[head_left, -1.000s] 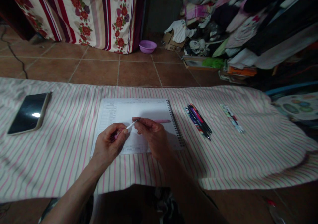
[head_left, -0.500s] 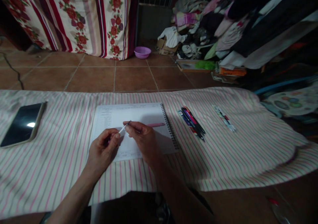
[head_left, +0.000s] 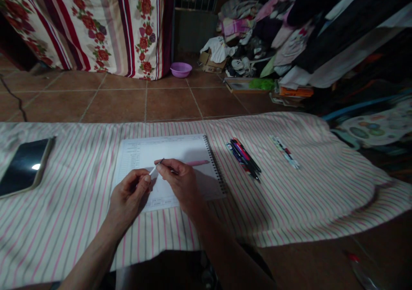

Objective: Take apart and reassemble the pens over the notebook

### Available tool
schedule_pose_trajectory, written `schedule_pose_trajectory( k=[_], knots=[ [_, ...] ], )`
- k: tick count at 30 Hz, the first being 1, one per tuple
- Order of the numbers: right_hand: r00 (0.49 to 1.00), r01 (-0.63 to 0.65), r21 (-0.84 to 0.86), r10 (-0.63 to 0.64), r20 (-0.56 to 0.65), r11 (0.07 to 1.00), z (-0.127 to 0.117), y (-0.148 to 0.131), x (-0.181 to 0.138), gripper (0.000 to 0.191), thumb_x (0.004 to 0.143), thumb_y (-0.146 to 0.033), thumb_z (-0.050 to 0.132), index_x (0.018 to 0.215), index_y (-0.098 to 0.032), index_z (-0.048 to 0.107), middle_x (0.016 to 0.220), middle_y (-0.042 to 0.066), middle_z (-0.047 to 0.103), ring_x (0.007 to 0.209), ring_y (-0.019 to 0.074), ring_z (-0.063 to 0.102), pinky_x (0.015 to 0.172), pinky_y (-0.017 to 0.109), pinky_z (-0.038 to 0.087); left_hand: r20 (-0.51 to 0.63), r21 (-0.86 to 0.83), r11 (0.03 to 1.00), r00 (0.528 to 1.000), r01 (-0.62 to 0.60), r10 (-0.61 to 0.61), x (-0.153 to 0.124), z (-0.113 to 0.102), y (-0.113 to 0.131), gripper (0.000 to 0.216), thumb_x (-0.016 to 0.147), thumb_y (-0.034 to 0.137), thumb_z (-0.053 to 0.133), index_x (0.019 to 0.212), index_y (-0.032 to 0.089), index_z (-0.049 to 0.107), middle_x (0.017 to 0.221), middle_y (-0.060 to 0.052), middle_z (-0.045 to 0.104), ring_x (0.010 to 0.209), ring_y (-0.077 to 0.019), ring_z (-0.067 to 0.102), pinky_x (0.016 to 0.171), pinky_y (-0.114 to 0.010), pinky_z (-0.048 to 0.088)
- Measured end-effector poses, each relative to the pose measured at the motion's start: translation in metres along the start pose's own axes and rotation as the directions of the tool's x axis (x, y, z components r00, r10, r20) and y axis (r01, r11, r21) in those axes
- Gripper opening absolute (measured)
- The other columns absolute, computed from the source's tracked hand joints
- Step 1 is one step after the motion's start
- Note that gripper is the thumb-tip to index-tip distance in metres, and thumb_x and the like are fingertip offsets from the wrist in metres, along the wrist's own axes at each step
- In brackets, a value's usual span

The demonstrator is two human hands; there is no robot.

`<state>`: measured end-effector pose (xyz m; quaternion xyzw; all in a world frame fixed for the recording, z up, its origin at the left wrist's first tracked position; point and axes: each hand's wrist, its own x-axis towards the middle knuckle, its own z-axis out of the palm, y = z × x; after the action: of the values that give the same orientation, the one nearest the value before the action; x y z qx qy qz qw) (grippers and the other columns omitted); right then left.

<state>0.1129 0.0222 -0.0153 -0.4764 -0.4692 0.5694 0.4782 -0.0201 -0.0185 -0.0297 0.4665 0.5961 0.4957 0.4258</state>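
My left hand (head_left: 127,193) is closed, thumb and forefinger pinching the lower end of a slim white pen-like stick (head_left: 152,170). Fingers of my right hand (head_left: 180,180) close around its upper end, where a small dark piece shows; whether that piece is separate I cannot tell. Both hands are above a spiral notebook (head_left: 154,146), open at a mostly blank page with printed columns on the left. Partly behind my right hand, a pink pen (head_left: 198,163) lies on the page.
On the striped cloth (head_left: 80,174), a pile of several pens (head_left: 243,157) lies right of the notebook, with a few light-coloured pens (head_left: 286,152) farther right. A phone (head_left: 25,165) is at the left. Beyond are a purple basin (head_left: 180,69) and heaped clothes (head_left: 238,24).
The whole view has shifted slightly, so things appear a little farther left. Both hands keep their hold on the white stick, with scarcely any other movement.
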Motion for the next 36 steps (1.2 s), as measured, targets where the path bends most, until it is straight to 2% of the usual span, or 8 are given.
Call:
schedule_pose_trajectory(
  k=[5, 8, 11, 16, 26, 36],
  knots=[
    [1.0, -0.02, -0.015, 0.021, 0.005, 1.0, 0.0, 0.0, 0.0, 0.021, 0.07, -0.03, 0.066, 0.086, -0.021, 0.075, 0.079, 0.001, 0.073, 0.067, 0.0132, 0.063, 0.063, 0.025, 0.049, 0.024, -0.054, 0.998, 0.999, 0.027, -0.025, 0.0, -0.001, -0.003, 0.026, 0.079, 0.043, 0.063, 0.082, 0.018, 0.061, 0.06, 0.002, 0.054, 0.054, -0.0104, 0.048, 0.048, -0.021, 0.037],
    [1.0, -0.026, -0.002, 0.026, 0.004, 1.0, 0.001, 0.001, 0.0, 0.023, 0.07, -0.031, 0.066, 0.089, -0.021, 0.075, 0.082, 0.001, 0.074, 0.069, 0.0138, 0.064, 0.063, 0.025, 0.05, 0.048, -0.095, 0.995, 0.998, 0.03, -0.026, 0.001, -0.003, -0.005, 0.023, 0.08, 0.041, 0.064, 0.083, 0.018, 0.061, 0.061, 0.003, 0.054, 0.056, -0.0102, 0.049, 0.051, -0.021, 0.038],
    [0.999, -0.031, 0.018, 0.031, -0.007, 0.999, 0.001, 0.003, 0.001, 0.023, 0.068, -0.031, 0.067, 0.087, -0.021, 0.075, 0.084, 0.001, 0.074, 0.071, 0.0149, 0.065, 0.066, 0.027, 0.051, 0.038, -0.142, 0.989, 0.999, 0.036, -0.031, 0.003, -0.003, -0.007, 0.022, 0.08, 0.039, 0.065, 0.082, 0.018, 0.061, 0.061, 0.003, 0.055, 0.058, -0.0092, 0.049, 0.056, -0.021, 0.04],
    [1.0, -0.013, 0.037, 0.014, -0.015, 0.999, 0.002, 0.006, 0.002, 0.022, 0.068, -0.03, 0.066, 0.086, -0.022, 0.075, 0.085, 0.001, 0.075, 0.073, 0.015, 0.066, 0.068, 0.028, 0.053, 0.07, -0.219, 0.972, 0.995, 0.079, -0.065, 0.003, -0.002, -0.011, 0.022, 0.08, 0.04, 0.065, 0.085, 0.019, 0.06, 0.061, 0.004, 0.056, 0.057, -0.0079, 0.048, 0.053, -0.019, 0.037],
    [1.0, -0.011, 0.044, 0.011, -0.011, 0.999, 0.0, 0.009, 0.003, 0.021, 0.071, -0.034, 0.066, 0.085, -0.022, 0.076, 0.071, -0.001, 0.07, 0.06, 0.0104, 0.057, 0.059, 0.023, 0.046, 0.093, -0.154, 0.987, 0.995, 0.043, -0.029, 0.003, -0.003, -0.013, 0.021, 0.083, 0.039, 0.063, 0.083, 0.019, 0.059, 0.061, 0.004, 0.053, 0.056, -0.0073, 0.045, 0.051, -0.018, 0.034],
    [1.0, -0.015, 0.113, 0.017, -0.014, 0.993, -0.003, 0.006, 0.003, 0.02, 0.073, -0.036, 0.068, 0.086, -0.023, 0.075, 0.073, 0.0, 0.07, 0.066, 0.0116, 0.06, 0.059, 0.023, 0.048, 0.114, -0.132, 0.991, 0.993, 0.034, -0.019, 0.003, -0.005, -0.019, 0.02, 0.084, 0.04, 0.06, 0.085, 0.02, 0.058, 0.063, 0.004, 0.052, 0.058, -0.008, 0.045, 0.051, -0.019, 0.034]
  ],
)
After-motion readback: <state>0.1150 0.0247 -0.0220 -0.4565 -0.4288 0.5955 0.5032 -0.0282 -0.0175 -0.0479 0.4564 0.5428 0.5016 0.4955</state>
